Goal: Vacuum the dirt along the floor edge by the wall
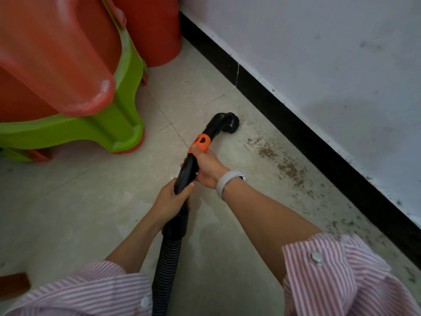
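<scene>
A black vacuum wand (185,173) with an orange collar (200,142) runs from a ribbed hose (167,265) to a round black nozzle (230,123) set on the floor tiles near the black skirting (296,131). My right hand (208,168) grips the wand just below the orange collar, thumb on the collar. My left hand (170,199) grips the wand lower, above the hose cuff. Dark dirt (289,169) lies scattered along the floor edge to the right of the nozzle, trailing toward the lower right.
Stacked red and green plastic stools (75,92) stand at the upper left, and a red bucket (157,30) sits behind them against the wall (330,53). A brown object (13,285) shows at the lower left edge.
</scene>
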Demonstrator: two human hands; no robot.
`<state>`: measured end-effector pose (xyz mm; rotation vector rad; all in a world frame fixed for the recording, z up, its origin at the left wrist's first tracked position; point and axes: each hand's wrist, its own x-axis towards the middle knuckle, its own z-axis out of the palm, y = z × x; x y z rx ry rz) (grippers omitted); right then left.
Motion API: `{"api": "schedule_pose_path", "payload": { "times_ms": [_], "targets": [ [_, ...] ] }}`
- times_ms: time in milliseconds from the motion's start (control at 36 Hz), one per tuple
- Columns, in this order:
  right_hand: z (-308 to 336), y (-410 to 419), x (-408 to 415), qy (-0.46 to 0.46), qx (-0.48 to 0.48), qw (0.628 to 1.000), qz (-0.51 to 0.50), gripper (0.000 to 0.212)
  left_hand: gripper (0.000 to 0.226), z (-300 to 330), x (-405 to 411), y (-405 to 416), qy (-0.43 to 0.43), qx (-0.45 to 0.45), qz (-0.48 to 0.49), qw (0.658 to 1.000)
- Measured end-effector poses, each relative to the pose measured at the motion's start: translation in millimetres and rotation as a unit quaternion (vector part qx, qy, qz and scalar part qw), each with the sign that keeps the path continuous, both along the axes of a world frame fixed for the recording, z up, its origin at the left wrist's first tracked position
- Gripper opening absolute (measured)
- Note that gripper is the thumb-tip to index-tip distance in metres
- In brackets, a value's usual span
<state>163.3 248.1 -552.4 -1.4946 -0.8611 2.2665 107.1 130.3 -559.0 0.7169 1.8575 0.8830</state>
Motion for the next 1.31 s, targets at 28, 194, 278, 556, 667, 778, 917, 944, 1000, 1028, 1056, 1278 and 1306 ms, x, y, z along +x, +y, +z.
{"api": "schedule_pose_path", "payload": {
  "times_ms": [28, 194, 278, 556, 667, 778, 917, 944, 1000, 1028, 1056, 1278, 1306],
  "targets": [
    [1, 2, -1, -0.004, 0.002, 1.0, -0.005, 0.032, 0.029, -1, 1, 3, -0.002, 0.003, 0.004, 1.0],
    [8, 27, -3, -0.002, 0.005, 0.999, -0.032, 0.023, 0.031, -1, 4, 29, 0.007, 0.015, 0.018, 1.0],
    [9, 37, -2, -0.002, 0.002, 0.999, -0.045, 0.024, 0.029, 2, 3, 41, 0.014, 0.013, 0.002, 1.0],
    [17, 46, 11, 0.014, -0.013, 0.995, -0.098, 0.024, 0.026, 8, 8, 56, 0.037, 0.011, -0.027, 0.999],
    [17, 37, 19, 0.02, -0.019, 0.993, -0.118, 0.026, 0.026, 11, 13, 50, 0.058, 0.004, -0.047, 0.997],
    [17, 22, 23, 0.03, -0.036, 0.988, -0.146, 0.024, 0.026, 15, 14, 37, 0.074, -0.004, -0.061, 0.995],
    [11, -7, 27, 0.039, -0.053, 0.989, -0.135, 0.021, 0.021, 15, 19, 3, 0.084, -0.014, -0.063, 0.994],
    [9, -12, 28, 0.046, -0.058, 0.988, -0.133, 0.021, 0.021, 14, 19, -3, 0.091, -0.018, -0.066, 0.994],
    [9, -19, 30, 0.061, -0.071, 0.987, -0.133, 0.021, 0.022, 14, 19, -12, 0.1, -0.022, -0.07, 0.992],
    [9, -20, 31, 0.066, -0.074, 0.986, -0.131, 0.022, 0.022, 14, 19, -13, 0.098, -0.022, -0.071, 0.992],
    [10, -20, 32, 0.068, -0.075, 0.987, -0.128, 0.024, 0.021, 14, 18, -13, 0.095, -0.02, -0.07, 0.993],
    [21, 6, 32, 0.056, -0.061, 0.99, -0.118, 0.023, 0.026, 16, 11, 15, 0.088, -0.015, -0.079, 0.993],
    [21, 9, 32, 0.053, -0.058, 0.99, -0.118, 0.025, 0.027, 16, 11, 20, 0.088, -0.014, -0.081, 0.993]
  ]
}}
